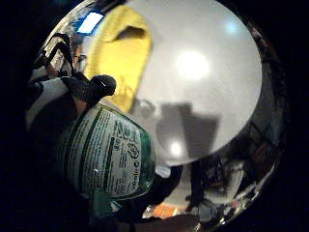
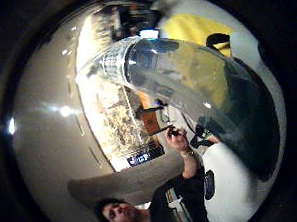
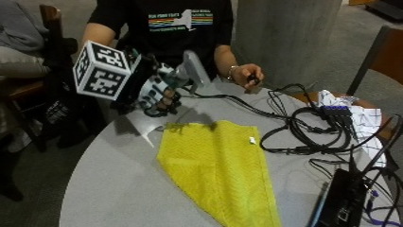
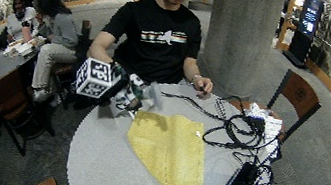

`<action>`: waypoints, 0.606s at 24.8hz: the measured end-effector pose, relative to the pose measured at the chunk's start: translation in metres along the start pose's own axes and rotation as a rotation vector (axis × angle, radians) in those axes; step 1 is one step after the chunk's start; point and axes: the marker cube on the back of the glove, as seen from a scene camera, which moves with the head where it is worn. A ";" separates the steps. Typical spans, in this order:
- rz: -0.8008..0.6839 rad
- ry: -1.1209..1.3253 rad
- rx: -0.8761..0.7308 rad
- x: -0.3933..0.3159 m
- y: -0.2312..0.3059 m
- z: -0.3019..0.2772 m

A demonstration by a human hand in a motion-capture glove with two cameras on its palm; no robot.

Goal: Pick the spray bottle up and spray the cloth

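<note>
The gloved right hand [image 3: 154,94] is in the upper left of the outside view, lifted above the edge of the table [image 3: 107,179]. Its fingers [image 3: 165,103] are curled round a spray bottle [image 3: 189,71]. The bottle is clear, so it is hard to see there. Its top part points up and to the right, toward the person's chest.

The little finger side view shows the bottle's body [image 1: 108,154] very close to the palm. It has a white and green label. In the thumb side view the clear bottle [image 2: 187,79] fills the upper right.

The yellow cloth [image 3: 217,165] lies flat on the table, in the middle of the outside view. It is below the hand and a bit to the right, and the bottle does not touch it. The bare left hand [image 3: 245,75] rests near the top middle, beside some black cables [image 3: 302,127].

The bottle looks like thin, smooth plastic, so it could slip or turn in the glove. I think it is light, but I cannot tell how much liquid is inside. The best place to hold it is high up at the neck, with one finger on the trigger. The cloth is soft and floppy, and it can just stay where it is.
</note>
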 end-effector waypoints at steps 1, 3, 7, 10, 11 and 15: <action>-0.060 -0.032 0.032 -0.010 0.006 0.007; -0.170 -0.119 0.069 -0.028 0.015 0.025; -0.362 -0.359 0.051 -0.056 0.022 0.079; -0.464 -0.460 0.041 -0.068 0.018 0.125; -0.488 -0.473 0.043 -0.071 0.015 0.138; -0.547 -0.473 0.052 -0.076 0.006 0.180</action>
